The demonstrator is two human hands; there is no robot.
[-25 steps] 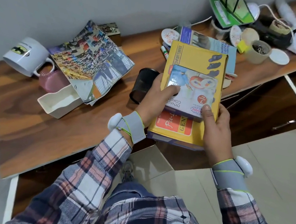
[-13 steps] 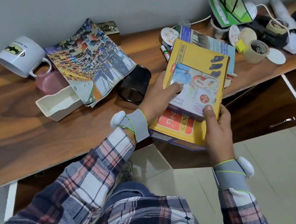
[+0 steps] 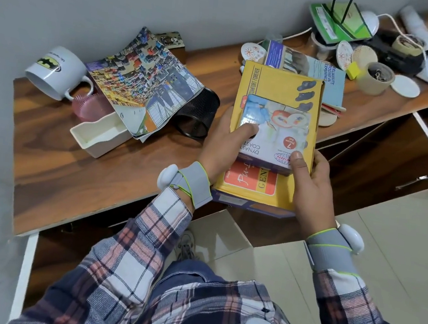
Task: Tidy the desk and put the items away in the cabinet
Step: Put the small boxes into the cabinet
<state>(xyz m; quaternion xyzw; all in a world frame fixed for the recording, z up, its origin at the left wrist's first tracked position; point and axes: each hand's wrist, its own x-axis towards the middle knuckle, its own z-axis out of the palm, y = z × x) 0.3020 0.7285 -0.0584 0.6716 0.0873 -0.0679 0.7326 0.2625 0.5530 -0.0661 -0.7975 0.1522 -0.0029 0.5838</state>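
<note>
desk (image 3: 82,185) cluttered, little put away.
yellow box (image 3: 277,88) with coaster box (image 3: 274,131) on top, clasped by left hand (image 3: 221,141) and right hand (image 3: 313,185).

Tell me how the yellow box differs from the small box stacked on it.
The yellow box is larger and lies underneath; the small box sits on top. The yellow box shows dark shoes; the small box shows pale patterned discs. Both are gripped together by the left hand and right hand, thumbs on the small box.
</note>
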